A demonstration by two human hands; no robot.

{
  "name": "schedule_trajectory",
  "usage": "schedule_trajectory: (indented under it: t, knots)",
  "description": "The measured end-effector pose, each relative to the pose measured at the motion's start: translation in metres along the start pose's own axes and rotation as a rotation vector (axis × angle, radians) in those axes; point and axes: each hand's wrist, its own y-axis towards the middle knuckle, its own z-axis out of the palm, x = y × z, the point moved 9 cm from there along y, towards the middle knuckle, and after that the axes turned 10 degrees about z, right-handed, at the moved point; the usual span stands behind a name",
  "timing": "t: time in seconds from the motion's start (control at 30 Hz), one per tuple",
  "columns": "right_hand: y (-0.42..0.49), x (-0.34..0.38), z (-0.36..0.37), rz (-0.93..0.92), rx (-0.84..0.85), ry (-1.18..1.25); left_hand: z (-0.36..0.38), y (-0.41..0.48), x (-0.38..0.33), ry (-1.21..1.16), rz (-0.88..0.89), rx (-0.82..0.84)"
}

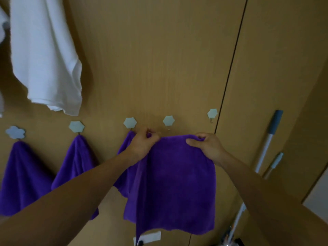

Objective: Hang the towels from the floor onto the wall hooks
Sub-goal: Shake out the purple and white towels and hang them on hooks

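Both hands hold a purple towel (177,183) up against the wood wall (159,59), its top edge stretched between them. The left hand (143,144) has its fingers (142,132) curled tight, bunching the left end of that edge. The right hand (207,146) pinches the right corner, with the thumb (192,141) on the near face and the other fingers folded over the edge behind it. The cloth hangs flat below both sets of fingers, with a long crease falling under the left wrist.

Just above the gap between the hands, nearer the left fingertips, sits the fourth hook (168,120), its small metal prong showing. The towel's edge lies just below it, and I cannot tell whether they touch. Up and right of the right fingers is the fifth hook (212,113), its prong also showing.

Just up and left of the left knuckles, the third hook (130,122) carries the third towel (124,148), which hangs behind that hand and wrist. Farther left, well apart from the fingers, the second hook (76,126) holds the second towel (76,160) and the first hook (15,132) holds the first towel (23,174).

A white cloth (46,59) hangs high to the left. Right of the right hand a pole (266,144) with a grey grip leans on the wall, with a thinner pole (275,162) beside it. A white wall plate (150,236) shows below the towel's hem.
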Motion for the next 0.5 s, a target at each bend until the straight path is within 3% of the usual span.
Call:
schedule_trajectory:
  t: [0.1, 0.23, 0.4, 0.5]
  knots:
    - [0.027, 0.001, 0.004, -0.046, -0.073, -0.054, 0.015, 0.006, -0.004, 0.283, 0.115, 0.143]
    - [0.062, 0.008, 0.005, -0.105, -0.19, -0.076, 0.01, 0.032, -0.007, 0.409, 0.195, -0.032]
    - [0.107, 0.025, 0.007, -0.147, -0.341, -0.239, -0.004, 0.062, 0.009, 0.622, 0.016, -0.319]
    - [0.117, 0.021, 0.012, -0.164, -0.451, -0.334, -0.003, 0.065, 0.018, 0.804, -0.061, -0.407]
